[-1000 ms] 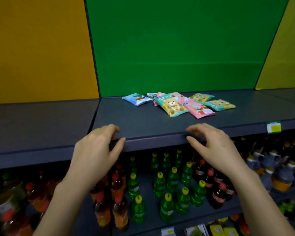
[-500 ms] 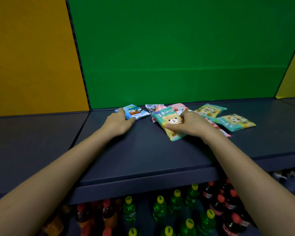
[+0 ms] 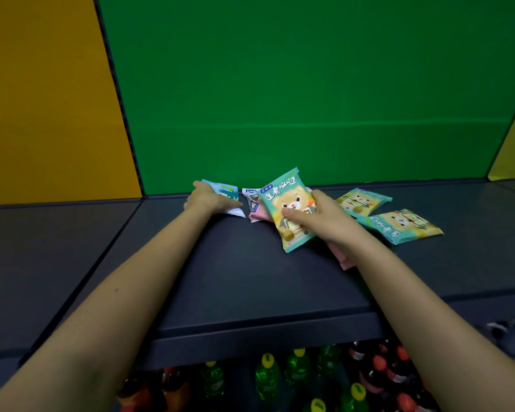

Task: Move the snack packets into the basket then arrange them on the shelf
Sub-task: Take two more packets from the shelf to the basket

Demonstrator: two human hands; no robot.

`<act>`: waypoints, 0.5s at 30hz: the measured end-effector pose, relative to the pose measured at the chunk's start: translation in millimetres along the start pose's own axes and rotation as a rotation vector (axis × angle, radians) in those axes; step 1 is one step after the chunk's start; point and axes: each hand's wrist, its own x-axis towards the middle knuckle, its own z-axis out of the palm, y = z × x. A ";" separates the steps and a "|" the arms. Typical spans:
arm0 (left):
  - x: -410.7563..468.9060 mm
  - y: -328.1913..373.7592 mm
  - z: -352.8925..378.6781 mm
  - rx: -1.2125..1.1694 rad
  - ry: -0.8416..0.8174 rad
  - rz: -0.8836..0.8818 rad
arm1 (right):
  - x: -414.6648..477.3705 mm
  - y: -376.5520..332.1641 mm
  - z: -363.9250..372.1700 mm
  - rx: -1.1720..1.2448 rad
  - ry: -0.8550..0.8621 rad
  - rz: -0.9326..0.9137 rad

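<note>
Several snack packets lie near the back of the dark shelf [image 3: 250, 281]. My right hand [image 3: 324, 217] grips a teal bear packet [image 3: 286, 203] and tilts its top end up off the shelf. A pink packet [image 3: 344, 260] shows under that wrist. My left hand [image 3: 207, 199] is closed on a blue and white packet [image 3: 226, 193] at the left of the pile. Between the hands lie a white packet [image 3: 252, 197] on a pink packet [image 3: 259, 215]. Two more bear packets [image 3: 361, 200] [image 3: 402, 226] rest flat at the right. No basket is in view.
Green [image 3: 309, 84] and orange [image 3: 42, 99] panels back the shelf. A seam [image 3: 101, 257] divides it from a shelf section to the left. Below its front edge stand green bottles [image 3: 268, 379] and dark red-capped bottles [image 3: 378, 370].
Both hands left the shelf's front edge and reached to the pile. The right hand has closed on the bear packet and raised it; the left has closed over the blue packet.
</note>
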 end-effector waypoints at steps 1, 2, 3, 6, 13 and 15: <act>3.6 -0.9 -0.3 -0.026 -0.007 0.025 | 0.5 0.8 -1.1 0.037 0.016 0.001; 5.6 -2.2 -1.6 -0.049 -0.010 0.050 | 1.4 2.1 -1.8 0.080 0.033 0.010; 7.1 -4.2 -3.0 -0.107 -0.022 0.073 | 2.4 3.7 -2.1 0.130 0.046 0.014; -8.4 -7.5 -10.3 -0.404 -0.126 0.146 | 1.8 4.9 -0.9 0.272 0.055 0.022; -89.6 -33.0 -77.1 -0.674 -0.087 0.241 | -27.2 -26.7 17.9 0.441 0.031 -0.148; -119.2 -56.0 -98.9 -0.703 -0.002 0.256 | -37.8 -38.5 29.9 0.479 0.000 -0.192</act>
